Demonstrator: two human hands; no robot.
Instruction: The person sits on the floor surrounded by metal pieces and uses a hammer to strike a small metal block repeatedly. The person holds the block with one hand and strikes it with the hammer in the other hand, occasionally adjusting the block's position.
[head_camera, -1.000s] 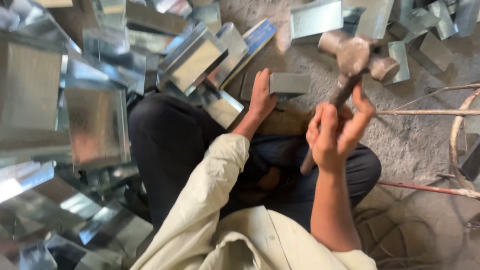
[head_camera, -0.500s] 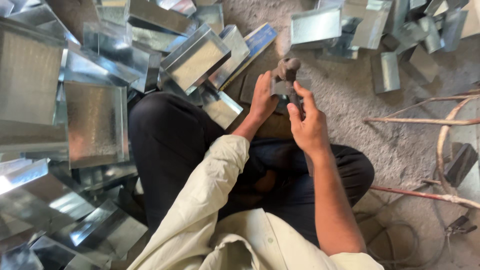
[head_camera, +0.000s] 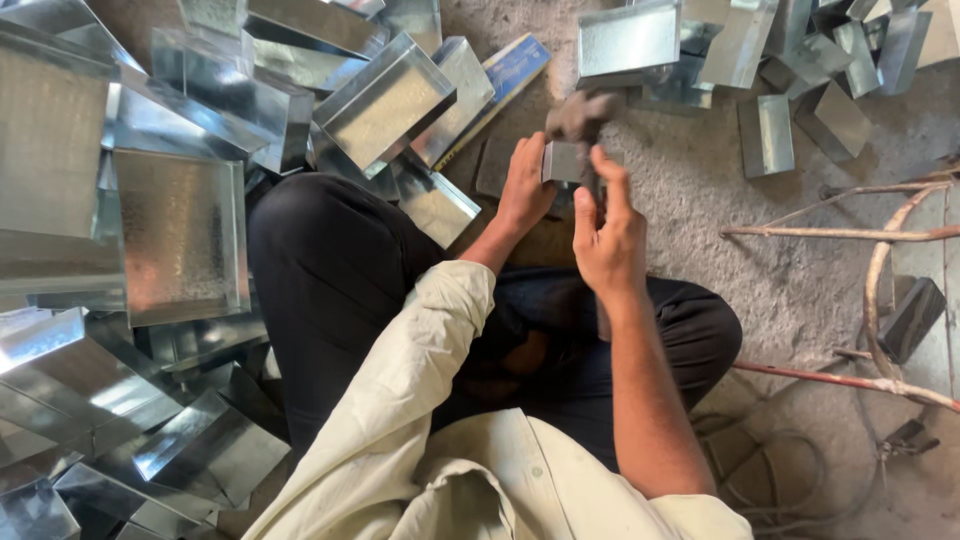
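I sit cross-legged on a concrete floor. My left hand (head_camera: 526, 185) presses a small folded sheet-metal piece (head_camera: 565, 160) down in front of my knees. Just right of it, my right hand (head_camera: 608, 235) is wrapped around the handle of a hammer, whose blurred head (head_camera: 578, 115) is low, right above the metal piece. The handle is mostly hidden by the hand.
Shiny sheet-metal trays (head_camera: 180, 235) are piled thickly on my left and behind. More folded pieces (head_camera: 765, 135) lie scattered at the top right. A bent rusty rod frame (head_camera: 880, 250) and a red rod (head_camera: 830, 378) lie on the floor at right.
The hammer, raised high a second ago, has swung down onto the metal piece. My left hand has stayed on the piece.
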